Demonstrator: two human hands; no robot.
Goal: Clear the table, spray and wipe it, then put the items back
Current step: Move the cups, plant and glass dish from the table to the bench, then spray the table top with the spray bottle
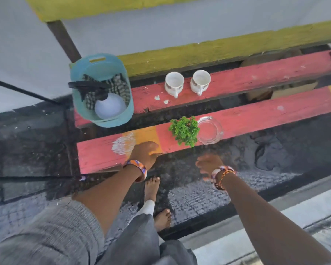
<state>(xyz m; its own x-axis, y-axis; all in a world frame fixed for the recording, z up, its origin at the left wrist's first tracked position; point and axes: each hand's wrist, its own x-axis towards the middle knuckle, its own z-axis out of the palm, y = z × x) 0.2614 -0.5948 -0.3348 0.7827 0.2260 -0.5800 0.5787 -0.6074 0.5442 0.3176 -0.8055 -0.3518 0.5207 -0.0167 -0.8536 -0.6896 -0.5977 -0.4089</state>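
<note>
The left hand (144, 153) rests on the near plank of the red bench (256, 115), fingers curled, holding nothing I can see. The right hand (208, 164) hangs off the bench, blurry, fingers loose and empty. A small green plant (184, 131) touches a glass bowl (209, 130) on the near plank. 2 white cups (187, 84) stand on the far plank. A blue basket (101, 88) holds a checked cloth (118, 85) and a spray bottle (109, 106).

cups (187, 84) on table (256, 115), plant (184, 131) (nr bowl (209, 130))

Red plank table (256, 119): basket (103, 115), two cups (174, 84), plant (184, 131), glass dish (209, 131).
</note>
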